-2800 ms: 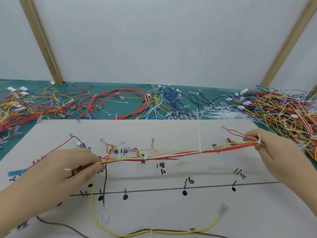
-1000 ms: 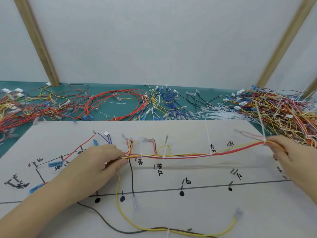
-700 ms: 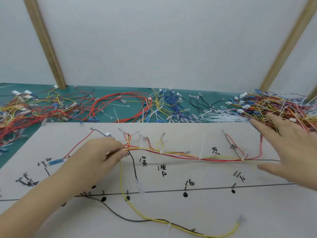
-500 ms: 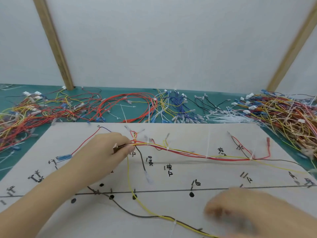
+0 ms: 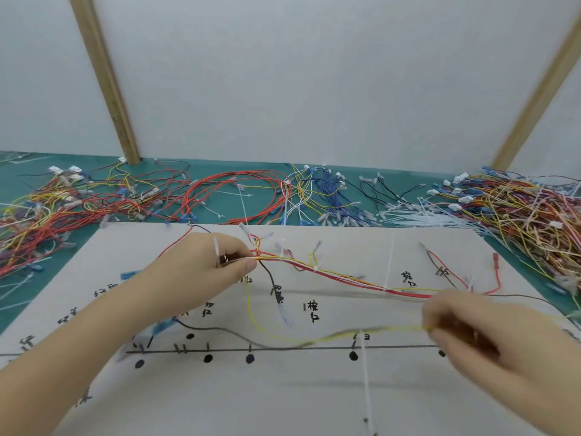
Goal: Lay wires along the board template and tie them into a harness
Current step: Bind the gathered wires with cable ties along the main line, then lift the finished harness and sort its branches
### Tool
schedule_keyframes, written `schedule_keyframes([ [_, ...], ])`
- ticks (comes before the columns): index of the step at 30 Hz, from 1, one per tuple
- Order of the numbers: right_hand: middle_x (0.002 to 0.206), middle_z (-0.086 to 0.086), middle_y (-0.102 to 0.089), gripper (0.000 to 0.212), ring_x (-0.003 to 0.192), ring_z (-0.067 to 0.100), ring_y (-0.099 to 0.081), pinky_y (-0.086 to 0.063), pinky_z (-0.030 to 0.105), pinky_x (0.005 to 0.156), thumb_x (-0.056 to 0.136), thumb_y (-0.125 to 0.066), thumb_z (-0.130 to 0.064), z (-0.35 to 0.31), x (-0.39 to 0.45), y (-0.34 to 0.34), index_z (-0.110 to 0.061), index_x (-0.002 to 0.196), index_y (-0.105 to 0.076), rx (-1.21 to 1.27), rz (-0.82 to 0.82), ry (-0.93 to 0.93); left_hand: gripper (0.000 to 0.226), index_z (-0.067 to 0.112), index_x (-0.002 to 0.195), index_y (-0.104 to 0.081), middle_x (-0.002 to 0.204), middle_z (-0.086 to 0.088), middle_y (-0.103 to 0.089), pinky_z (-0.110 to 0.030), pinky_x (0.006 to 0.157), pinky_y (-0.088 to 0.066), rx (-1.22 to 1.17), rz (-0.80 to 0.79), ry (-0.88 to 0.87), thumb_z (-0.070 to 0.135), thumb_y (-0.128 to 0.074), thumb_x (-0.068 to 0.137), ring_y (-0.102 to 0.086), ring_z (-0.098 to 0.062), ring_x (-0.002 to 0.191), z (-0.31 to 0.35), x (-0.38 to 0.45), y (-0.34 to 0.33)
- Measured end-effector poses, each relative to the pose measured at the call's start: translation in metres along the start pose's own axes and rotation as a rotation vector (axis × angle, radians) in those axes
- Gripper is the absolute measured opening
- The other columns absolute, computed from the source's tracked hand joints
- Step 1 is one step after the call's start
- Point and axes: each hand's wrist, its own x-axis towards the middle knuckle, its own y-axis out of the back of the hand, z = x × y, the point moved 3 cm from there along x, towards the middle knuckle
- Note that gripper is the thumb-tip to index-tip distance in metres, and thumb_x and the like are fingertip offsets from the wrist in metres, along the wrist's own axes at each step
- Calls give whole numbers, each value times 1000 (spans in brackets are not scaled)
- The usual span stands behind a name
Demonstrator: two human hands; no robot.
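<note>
Already your bundle of wires [image 5: 339,276] lies across the middle of the board [image 5: 314,394], tied in some spots. Your left hand [image 5: 201,272] pinches its left end. Your right hand [image 5: 471,332], blurry, pinches a loose yellow wire [image 5: 283,338] not yet tied in.

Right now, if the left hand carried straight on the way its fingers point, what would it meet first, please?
Probably the tied wire bundle that the left hand already pinches, which runs rightward along the board template. Depth is unclear.

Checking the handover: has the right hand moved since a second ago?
Yes. The right hand left the harness end and came nearer, down to the board template black line, gripping the yellow wire.
</note>
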Motion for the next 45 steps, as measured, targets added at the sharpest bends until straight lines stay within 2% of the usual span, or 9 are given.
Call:
schedule_keyframes([
  [7, 112, -35, -38, 55, 105, -22, -34, -18, -6, 86, 84, -44, 5, 23, 36, 10, -49, 96, -44, 50, 40, -166, 14, 40, 77, -58, 72, 17, -63, -10, 62, -39, -26, -66, 0, 29, -59, 85, -54, 2, 67, 5, 20, 11],
  [11, 123, -45, -26, 39, 111, -33, -19, -13, -8, 89, 86, -48, -38, 1, 57, -8, -60, 111, -29, 132, -40, -112, 18, 37, 84, -59, 74, 18, -60, -16, 52, -45, -102, -103, 1, 20, -58, 84, -52, 0, 53, 17, 38, 20],
  [16, 148, -25, 20, 108, 138, -4, 10, -10, 31, 115, 61, -63, -70, -19, 85, -41, -65, 126, 23, 75, -98, -54, 28, 27, 89, -61, 81, 8, -60, -16, 48, -47, -383, -92, -14, 1, -55, 84, -56, -4, 51, 40, 57, 36],
  [19, 150, -13, 24, 119, 141, 12, -1, -20, 40, 113, 64, -65, -66, -24, 102, -56, -53, 129, 33, -109, -16, -47, 25, 18, 96, -63, 84, -1, -62, -24, 56, -52, -502, -105, -20, -2, -51, 86, -59, -11, 57, 48, 63, 44],
  [23, 137, -12, -33, 65, 100, 14, -53, -49, 35, 78, 87, -58, -31, -23, 122, -51, -40, 140, -22, -36, 256, -16, 20, 26, 96, -63, 92, 1, -64, -22, 66, -52, -423, -102, -62, 10, -55, 87, -63, -12, 65, 52, 66, 53],
  [27, 89, -10, -51, 41, 77, 6, -49, -47, 29, 71, 87, -49, -1, -16, 139, -33, -28, 117, -59, 169, 393, 25, 15, 28, 91, -62, 92, 8, -64, -18, 72, -48, -333, -2, -22, 15, -55, 88, -65, -8, 79, 37, 67, 72],
  [32, 82, -29, -60, 53, 74, -8, -57, -40, 5, 65, 72, -40, -1, -17, 166, 2, -42, 97, -63, 530, 495, 0, 20, 26, 85, -61, 80, 8, -63, -26, 66, -43, -571, 388, 97, 17, -46, 94, -59, -9, 75, -1, 68, 110],
  [37, 67, -17, -58, 44, 39, 4, -43, -35, 13, 39, 92, -45, 0, -13, 184, 29, -39, 88, -66, 812, 688, -64, 27, 26, 83, -56, 74, 7, -56, -19, 51, -36, -1018, 895, 173, 7, -38, 88, -54, -8, 60, -24, 69, 116],
  [45, 70, -27, -60, 46, 56, -11, -53, -34, 1, 57, 86, -45, 10, -8, 184, 62, -31, 98, -63, 495, 678, 108, 24, 17, 84, -57, 70, 3, -60, -22, 52, -38, -1116, 357, 332, 13, -36, 96, -55, -9, 51, 2, 86, 41],
])
